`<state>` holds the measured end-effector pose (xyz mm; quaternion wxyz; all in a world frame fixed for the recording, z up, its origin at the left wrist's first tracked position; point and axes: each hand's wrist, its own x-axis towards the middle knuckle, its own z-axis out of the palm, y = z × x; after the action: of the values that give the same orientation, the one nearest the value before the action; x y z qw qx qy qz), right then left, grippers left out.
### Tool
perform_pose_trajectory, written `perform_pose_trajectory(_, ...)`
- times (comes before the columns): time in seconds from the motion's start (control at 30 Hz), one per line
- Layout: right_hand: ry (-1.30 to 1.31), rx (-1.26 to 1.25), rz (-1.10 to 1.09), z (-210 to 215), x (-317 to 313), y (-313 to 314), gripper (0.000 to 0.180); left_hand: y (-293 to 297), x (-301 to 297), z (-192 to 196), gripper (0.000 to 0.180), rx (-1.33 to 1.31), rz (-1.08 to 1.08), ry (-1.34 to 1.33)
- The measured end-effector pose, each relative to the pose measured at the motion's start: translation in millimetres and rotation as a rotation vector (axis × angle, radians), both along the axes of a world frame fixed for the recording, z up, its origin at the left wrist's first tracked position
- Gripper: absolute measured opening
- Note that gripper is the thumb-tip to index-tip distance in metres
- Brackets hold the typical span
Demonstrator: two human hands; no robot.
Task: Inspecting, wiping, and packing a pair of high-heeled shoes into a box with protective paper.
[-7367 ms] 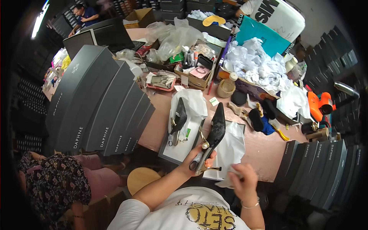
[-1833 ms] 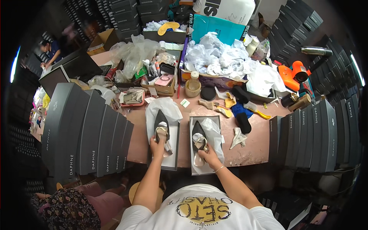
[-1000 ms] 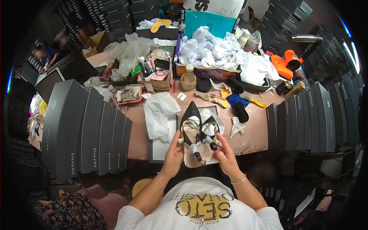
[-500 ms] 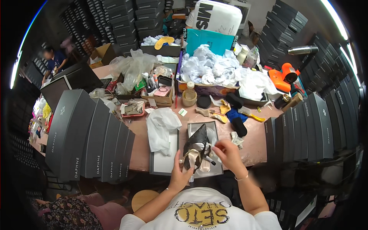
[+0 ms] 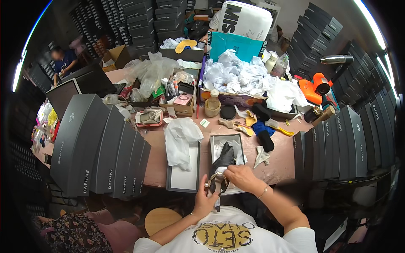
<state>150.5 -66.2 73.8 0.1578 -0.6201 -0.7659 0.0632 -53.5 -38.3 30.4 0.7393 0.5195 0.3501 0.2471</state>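
Note:
A black pointed high-heeled shoe (image 5: 224,156) with a light insole and a pearl-trimmed strap is in my left hand (image 5: 205,202). Its toe points away from me and its heel hangs toward my shirt. The fingers of my left hand wrap round the back part. At the shoe's opening, beside some white stuffing, my right hand (image 5: 243,177) has its fingers pinched together; what they grip is hidden. Under and beyond the toe stands an open grey shoebox (image 5: 211,145) with white paper inside. A grey-edged lid (image 5: 192,168) lies left of it, crumpled white tissue (image 5: 181,141) over its far end.
Grey shoeboxes stand in rows at left (image 5: 76,147) and right (image 5: 350,143). Farther back are a carton of crumpled paper (image 5: 234,74), a glue jar (image 5: 212,105), a yellow-handled brush (image 5: 283,130), cloths (image 5: 261,156) and an orange tool (image 5: 313,89). Another person (image 5: 65,61) sits far left.
The shoe has come nearer to me, its heel now hanging past the table edge. My right hand has moved from the strap at the shoe's side onto its opening.

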Motion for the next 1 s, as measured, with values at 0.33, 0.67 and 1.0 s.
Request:
perform_pose_trajectory(0.33,0.654,0.054,-0.476,-23,-14,29,0.093,-2,7,18,0.07,0.063,0.035,-0.007)
perform_pose_trajectory(0.67,0.167,-0.351,-0.197,-34,56,26,0.058,93,-17,-66,0.047,-0.239,0.548,-0.07)
perform_pose_trajectory(1.0,-0.22,-0.168,0.164,-134,14,-1,0.033,97,-67,-83,0.066,1.189,-0.208,0.892)
